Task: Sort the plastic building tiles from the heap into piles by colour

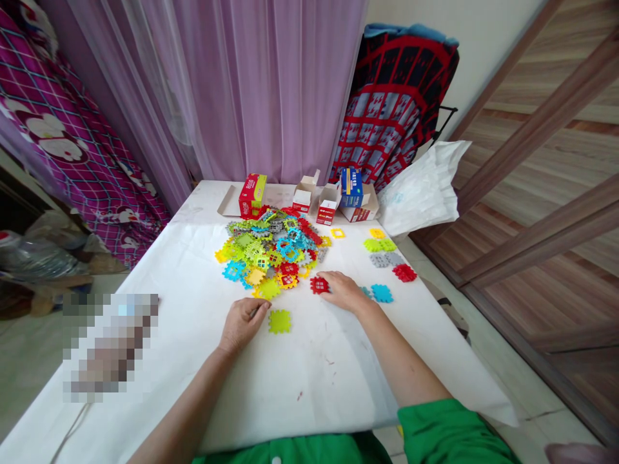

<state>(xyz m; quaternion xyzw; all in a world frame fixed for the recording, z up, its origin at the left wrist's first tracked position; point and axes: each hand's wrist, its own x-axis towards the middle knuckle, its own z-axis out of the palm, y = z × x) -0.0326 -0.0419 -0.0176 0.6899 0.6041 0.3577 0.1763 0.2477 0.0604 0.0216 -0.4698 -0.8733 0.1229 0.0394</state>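
The head-worn camera looks forward and down from close above the near edge of the white table (271, 386).

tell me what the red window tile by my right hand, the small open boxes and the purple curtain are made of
Red window tile: probably smooth moulded plastic, from its even colour and notched edge. Small open boxes: likely thin card, finish unclear, with printed sides and folded edges. Purple curtain: apparently thin, soft fabric, perhaps slightly sheer, hanging in folds.

A purple curtain (271, 90) hangs behind small boxes (327, 209).
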